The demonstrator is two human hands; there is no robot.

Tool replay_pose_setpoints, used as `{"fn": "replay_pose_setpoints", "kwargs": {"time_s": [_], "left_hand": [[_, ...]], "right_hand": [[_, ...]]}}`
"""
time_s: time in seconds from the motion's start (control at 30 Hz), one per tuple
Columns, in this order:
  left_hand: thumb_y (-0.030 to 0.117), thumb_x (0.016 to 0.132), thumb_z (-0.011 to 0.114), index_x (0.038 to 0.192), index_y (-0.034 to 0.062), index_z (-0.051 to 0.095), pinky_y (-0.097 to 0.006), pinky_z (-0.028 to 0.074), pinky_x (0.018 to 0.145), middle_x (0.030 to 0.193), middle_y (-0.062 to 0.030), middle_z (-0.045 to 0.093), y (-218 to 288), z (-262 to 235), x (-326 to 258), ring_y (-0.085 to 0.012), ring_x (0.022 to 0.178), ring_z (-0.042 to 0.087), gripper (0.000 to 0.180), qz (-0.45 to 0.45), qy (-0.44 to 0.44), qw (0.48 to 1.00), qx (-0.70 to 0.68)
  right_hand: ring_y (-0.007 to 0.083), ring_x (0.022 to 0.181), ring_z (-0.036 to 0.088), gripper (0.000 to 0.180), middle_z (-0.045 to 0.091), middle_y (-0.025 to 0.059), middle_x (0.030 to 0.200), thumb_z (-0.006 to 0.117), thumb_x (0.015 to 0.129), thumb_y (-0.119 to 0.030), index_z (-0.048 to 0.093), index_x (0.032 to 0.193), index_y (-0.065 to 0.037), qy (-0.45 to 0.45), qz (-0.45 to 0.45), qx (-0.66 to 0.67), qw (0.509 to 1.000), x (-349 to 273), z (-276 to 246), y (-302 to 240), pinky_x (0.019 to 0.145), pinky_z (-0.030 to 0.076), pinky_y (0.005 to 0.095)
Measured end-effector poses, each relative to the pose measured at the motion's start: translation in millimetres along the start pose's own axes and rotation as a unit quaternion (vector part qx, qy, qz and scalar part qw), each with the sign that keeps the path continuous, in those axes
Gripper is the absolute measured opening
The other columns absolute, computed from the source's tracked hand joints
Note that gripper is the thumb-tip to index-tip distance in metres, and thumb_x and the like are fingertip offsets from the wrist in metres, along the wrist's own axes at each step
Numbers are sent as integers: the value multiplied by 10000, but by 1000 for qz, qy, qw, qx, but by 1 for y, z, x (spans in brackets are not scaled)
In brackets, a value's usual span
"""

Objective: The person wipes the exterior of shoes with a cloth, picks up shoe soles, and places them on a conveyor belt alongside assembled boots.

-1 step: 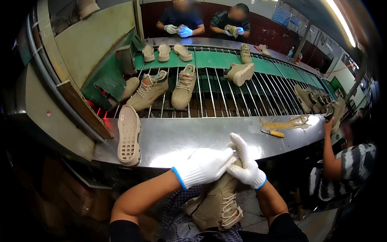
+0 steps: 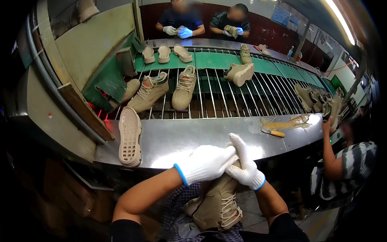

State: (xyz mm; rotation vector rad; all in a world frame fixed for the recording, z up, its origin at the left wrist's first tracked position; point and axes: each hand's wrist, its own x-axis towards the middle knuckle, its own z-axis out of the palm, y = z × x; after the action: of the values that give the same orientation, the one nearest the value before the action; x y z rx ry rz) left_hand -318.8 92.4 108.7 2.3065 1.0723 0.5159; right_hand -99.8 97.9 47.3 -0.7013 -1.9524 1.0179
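Note:
A tan lace-up shoe (image 2: pixel 215 205) stands on end over my lap, laces facing down and right, one end up between my hands. My left hand (image 2: pixel 207 163), in a white knit glove with a blue cuff, is closed over the upper end from the left. My right hand (image 2: pixel 245 165), gloved alike, grips that end from the right, with some fingers pointing up. The fingers of both hands meet there and hide the end of the shoe. A loose beige sole (image 2: pixel 130 139) lies at the left of the metal bench edge (image 2: pixel 181 139) before me.
Beyond the edge runs a rod conveyor (image 2: pixel 213 99) bearing tan shoes (image 2: pixel 184 88) and several loose soles (image 2: pixel 164 53). A yellow-handled tool (image 2: pixel 276 133) lies at the right. Two gloved co-workers (image 2: pixel 180 24) work across the line; another person (image 2: pixel 342 165) in stripes handles a shoe at right.

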Motion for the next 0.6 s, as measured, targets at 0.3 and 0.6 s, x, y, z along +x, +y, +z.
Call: {"fn": "replay_pose_setpoints", "kwargs": {"time_s": [0.3, 0.6], "left_hand": [[254, 1116, 511, 1281, -43, 636, -414, 620, 886, 1149, -169, 750, -79, 72, -93, -272, 1027, 735, 363, -267, 90, 755, -592], [946, 894, 207, 1690, 54, 216, -454, 345, 1273, 1709, -168, 337, 3, 71, -89, -323, 1539, 398, 1195, -212, 113, 782, -575]], "right_hand": [[202, 1212, 618, 865, 631, 99, 1322, 939, 718, -257, 534, 1433, 13, 134, 217, 302, 918, -45, 14, -22, 1083, 500, 375], [325, 1339, 579, 731, 564, 198, 1461, 831, 878, -539, 629, 1335, -5, 75, -150, 289, 943, -29, -17, -67, 1193, 412, 480]]}}
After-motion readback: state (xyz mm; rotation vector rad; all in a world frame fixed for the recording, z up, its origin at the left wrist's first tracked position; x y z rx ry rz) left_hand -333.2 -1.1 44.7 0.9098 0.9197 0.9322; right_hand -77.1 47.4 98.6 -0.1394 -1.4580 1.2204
